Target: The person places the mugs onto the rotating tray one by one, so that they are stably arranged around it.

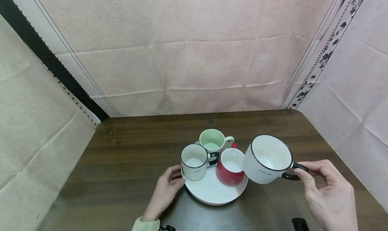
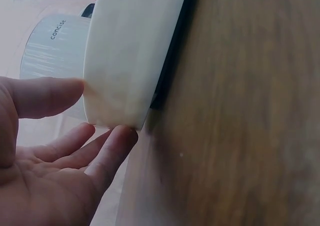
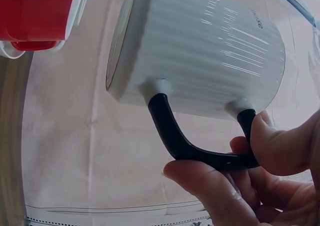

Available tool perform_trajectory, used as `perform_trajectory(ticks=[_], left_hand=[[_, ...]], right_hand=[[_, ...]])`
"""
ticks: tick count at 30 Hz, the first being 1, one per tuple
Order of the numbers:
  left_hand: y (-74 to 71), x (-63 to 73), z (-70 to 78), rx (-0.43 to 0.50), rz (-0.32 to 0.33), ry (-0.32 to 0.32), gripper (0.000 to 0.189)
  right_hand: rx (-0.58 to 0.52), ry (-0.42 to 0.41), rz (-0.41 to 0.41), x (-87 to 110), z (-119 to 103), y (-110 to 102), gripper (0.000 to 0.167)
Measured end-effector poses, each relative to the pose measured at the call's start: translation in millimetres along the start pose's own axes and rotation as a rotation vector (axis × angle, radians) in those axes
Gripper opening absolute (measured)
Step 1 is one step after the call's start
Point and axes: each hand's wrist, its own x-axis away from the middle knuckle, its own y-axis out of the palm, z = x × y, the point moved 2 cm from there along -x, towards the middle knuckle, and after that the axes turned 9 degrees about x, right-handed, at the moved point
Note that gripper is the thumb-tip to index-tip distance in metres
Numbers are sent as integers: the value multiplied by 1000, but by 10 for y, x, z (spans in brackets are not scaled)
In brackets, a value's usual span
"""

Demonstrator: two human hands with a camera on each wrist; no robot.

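Observation:
My right hand (image 1: 331,190) pinches the black handle (image 3: 187,148) of a large white enamel-style mug (image 1: 266,162) with a black rim. This mug is tilted in the air over the right edge of a round white stand (image 1: 212,194). My left hand (image 1: 166,189) holds the stand's left edge; in the left wrist view the thumb (image 2: 50,96) is at the upper edge and the fingertips are against the side. On the stand are a smaller white mug (image 1: 194,163) with black rim and handle, a green cup (image 1: 211,140) and a red mug (image 1: 229,173) with white inside.
The stand rests on a brown wooden table (image 1: 127,153); something dark shows under it in the left wrist view. Pale patterned cloth (image 1: 194,62) hangs behind and at both sides. A black object (image 1: 299,224) lies at the bottom right of the head view.

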Motion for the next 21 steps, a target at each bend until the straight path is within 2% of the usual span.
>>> perform_trajectory(ticks=[6, 15, 21], left_hand=[[2, -1, -1, -5, 12, 10, 44], [20, -15, -10, -5, 16, 38, 56], [24, -14, -14, -24, 19, 41, 53]], right_hand=[[-23, -39, -22, 9, -21, 25, 26], [-48, -56, -41, 28, -44, 58, 27], [-56, -60, -56, 46, -67, 78, 28]])
